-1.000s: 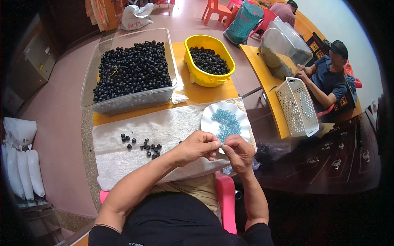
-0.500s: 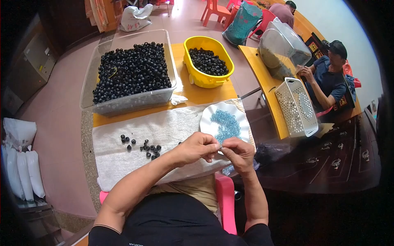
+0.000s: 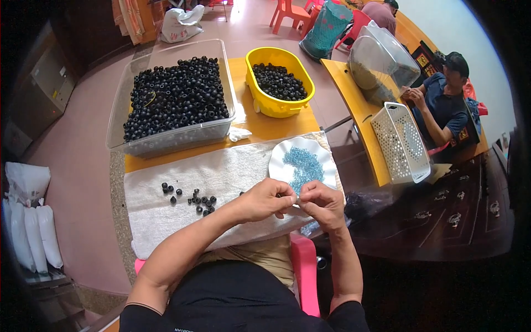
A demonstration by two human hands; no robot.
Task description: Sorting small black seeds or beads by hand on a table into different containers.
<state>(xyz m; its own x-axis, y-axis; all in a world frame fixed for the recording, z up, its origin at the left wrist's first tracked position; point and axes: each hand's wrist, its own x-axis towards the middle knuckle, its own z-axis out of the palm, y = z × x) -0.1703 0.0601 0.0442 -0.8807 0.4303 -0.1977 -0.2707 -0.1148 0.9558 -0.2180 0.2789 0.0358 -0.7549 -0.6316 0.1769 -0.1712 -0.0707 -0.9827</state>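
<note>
My left hand [image 3: 266, 199] and my right hand [image 3: 323, 206] meet fingertip to fingertip over the near edge of a white scalloped plate [image 3: 275, 166]. Both are closed in a pinch, thumb against forefinger. Whatever sits between the fingertips is too small to make out. On the plate lies a heap of small clear-blue pieces [image 3: 305, 166]. Left of my hands, several small black round parts with holes [image 3: 204, 200] are scattered on a white towel [image 3: 149, 221]. One more black part shows just behind my left wrist.
Beyond the towel stand a clear plastic bin [image 3: 166, 141] and a yellow tub [image 3: 283, 109], both holding black parts. A crumpled white tissue [image 3: 239, 134] lies between. To the right, a person [image 3: 442, 113] works at another table with a white perforated basket [image 3: 399, 144] and a clear tub [image 3: 381, 61].
My fingertips have shifted very slightly, with the right forefinger and thumb a little more apart from the left ones. The other things stay where they were.
</note>
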